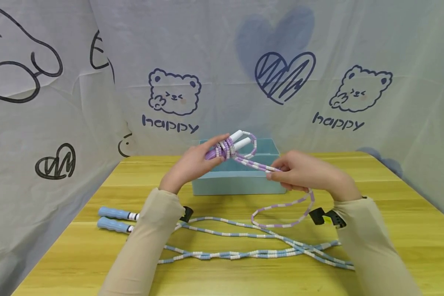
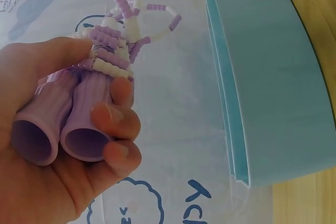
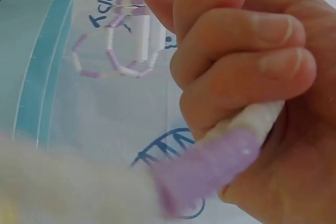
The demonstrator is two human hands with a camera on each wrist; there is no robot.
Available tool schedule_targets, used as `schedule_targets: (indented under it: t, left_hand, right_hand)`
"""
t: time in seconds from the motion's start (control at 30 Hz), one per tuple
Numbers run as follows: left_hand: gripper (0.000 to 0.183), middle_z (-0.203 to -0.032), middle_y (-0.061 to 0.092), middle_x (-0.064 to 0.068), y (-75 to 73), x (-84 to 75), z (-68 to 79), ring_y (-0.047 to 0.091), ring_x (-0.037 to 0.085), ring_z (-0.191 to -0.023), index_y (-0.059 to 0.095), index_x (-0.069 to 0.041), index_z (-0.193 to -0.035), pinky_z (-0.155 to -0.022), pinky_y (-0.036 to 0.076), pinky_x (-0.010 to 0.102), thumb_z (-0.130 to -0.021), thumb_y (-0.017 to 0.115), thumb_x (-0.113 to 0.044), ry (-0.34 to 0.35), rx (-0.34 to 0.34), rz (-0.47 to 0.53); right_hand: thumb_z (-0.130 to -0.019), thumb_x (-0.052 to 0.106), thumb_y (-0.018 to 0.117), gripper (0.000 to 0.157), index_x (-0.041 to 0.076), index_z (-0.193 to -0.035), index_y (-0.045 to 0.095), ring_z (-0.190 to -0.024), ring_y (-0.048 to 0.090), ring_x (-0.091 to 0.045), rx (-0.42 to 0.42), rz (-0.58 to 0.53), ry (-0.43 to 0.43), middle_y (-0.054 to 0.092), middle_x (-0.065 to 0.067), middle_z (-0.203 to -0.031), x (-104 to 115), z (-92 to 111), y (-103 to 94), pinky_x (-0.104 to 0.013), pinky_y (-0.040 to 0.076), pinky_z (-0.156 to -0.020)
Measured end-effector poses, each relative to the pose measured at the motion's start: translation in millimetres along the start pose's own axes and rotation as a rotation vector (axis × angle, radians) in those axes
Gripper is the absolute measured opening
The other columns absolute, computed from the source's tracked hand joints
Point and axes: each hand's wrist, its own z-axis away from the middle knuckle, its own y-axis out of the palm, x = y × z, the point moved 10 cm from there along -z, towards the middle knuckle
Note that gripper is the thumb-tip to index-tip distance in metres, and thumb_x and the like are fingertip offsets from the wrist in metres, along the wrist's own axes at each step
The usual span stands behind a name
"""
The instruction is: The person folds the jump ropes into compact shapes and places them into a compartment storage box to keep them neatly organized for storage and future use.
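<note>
Left grip (image 1: 196, 164) and right grip (image 1: 305, 170) clasp purple-white rope (image 1: 258, 165) near the open box's rim (image 1: 240, 176).

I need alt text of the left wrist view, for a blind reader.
The left hand grips two purple skipping-rope handles, purple-and-white beaded cord wound around them. Beyond are a blue box, at picture right, and printed cloth.
</note>
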Motion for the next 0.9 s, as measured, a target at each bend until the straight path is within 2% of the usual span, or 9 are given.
schedule_targets:
  t: [0.17, 0.3, 0.47, 0.6, 0.73, 0.8, 0.9]
  left_hand:
    - [0.059, -0.082, 0.059, 0.006, 2.2, -2.4, -0.3, 0.045, 0.019, -0.058, 0.030, -0.047, -0.151, -0.053, 0.042, 0.033, -0.099, 0.056, -0.038, 0.002, 0.013, -0.041]
    - [0.058, -0.079, 0.057, 0.006, 5.5, -0.5, -0.1, 0.043, 0.018, -0.055, 0.030, -0.048, -0.151, -0.052, 0.040, 0.031, -0.100, 0.056, -0.038, -0.025, 0.034, -0.077]
    - [0.057, -0.090, 0.061, 0.005, 10.8, -1.4, 1.6, 0.046, 0.018, -0.058, 0.032, -0.046, -0.150, -0.053, 0.041, 0.032, -0.100, 0.057, -0.035, -0.029, 0.082, -0.094]
    - [0.058, -0.092, 0.062, 0.008, 21.7, -2.5, 4.4, 0.046, 0.018, -0.057, 0.034, -0.049, -0.149, -0.049, 0.041, 0.030, -0.099, 0.059, -0.036, -0.033, 0.182, -0.016]
    - [0.056, -0.091, 0.063, 0.012, 33.1, -5.1, 8.1, 0.046, 0.018, -0.054, 0.037, -0.054, -0.145, -0.044, 0.040, 0.028, -0.098, 0.062, -0.035, -0.040, 0.282, 0.083]
    - [0.056, -0.092, 0.062, 0.014, 35.7, -8.6, 9.4, 0.045, 0.018, -0.053, 0.038, -0.055, -0.143, -0.044, 0.040, 0.027, -0.097, 0.063, -0.035, -0.023, 0.305, 0.094]
    - [0.055, -0.095, 0.062, 0.013, 36.9, -14.8, 11.3, 0.045, 0.019, -0.052, 0.040, -0.053, -0.144, -0.043, 0.040, 0.027, -0.097, 0.063, -0.036, 0.005, 0.326, 0.105]
  right_hand:
    - [-0.096, 0.032, 0.065, 0.026, 0.011, -0.081, 0.064, -0.039, 0.039, -0.014, 0.013, -0.023, 0.007, 0.046, -0.001, -0.053, 5, 9, -3.6, -0.026, 0.036, -0.040]
    - [-0.095, 0.033, 0.066, 0.024, 0.012, -0.085, 0.065, -0.041, 0.038, -0.015, -0.025, -0.022, -0.008, 0.041, 0.000, -0.053, 11, 17, -11.5, -0.026, 0.034, -0.042]
    - [-0.099, 0.036, 0.060, 0.020, 0.017, -0.102, 0.067, -0.060, 0.043, -0.016, -0.171, 0.019, -0.092, 0.046, 0.000, -0.071, 24, 23, -29.9, -0.029, 0.036, -0.053]
    - [-0.102, 0.034, 0.056, 0.023, 0.018, -0.115, 0.066, -0.073, 0.046, -0.021, -0.299, 0.059, -0.164, 0.049, -0.005, -0.081, 30, 26, -43.6, -0.033, 0.039, -0.060]
    - [-0.103, 0.034, 0.052, 0.029, 0.018, -0.125, 0.063, -0.078, 0.048, -0.022, -0.412, 0.072, -0.170, 0.051, -0.006, -0.085, 29, 25, -52.7, -0.035, 0.040, -0.064]
    - [-0.103, 0.037, 0.050, 0.032, 0.020, -0.127, 0.062, -0.080, 0.049, -0.022, -0.466, 0.071, -0.156, 0.052, -0.006, -0.086, 26, 25, -56.0, -0.037, 0.041, -0.066]
    - [-0.103, 0.042, 0.049, 0.032, 0.024, -0.126, 0.062, -0.074, 0.046, -0.023, -0.545, 0.055, -0.142, 0.045, -0.009, -0.078, 21, 24, -60.0, -0.038, 0.039, -0.063]
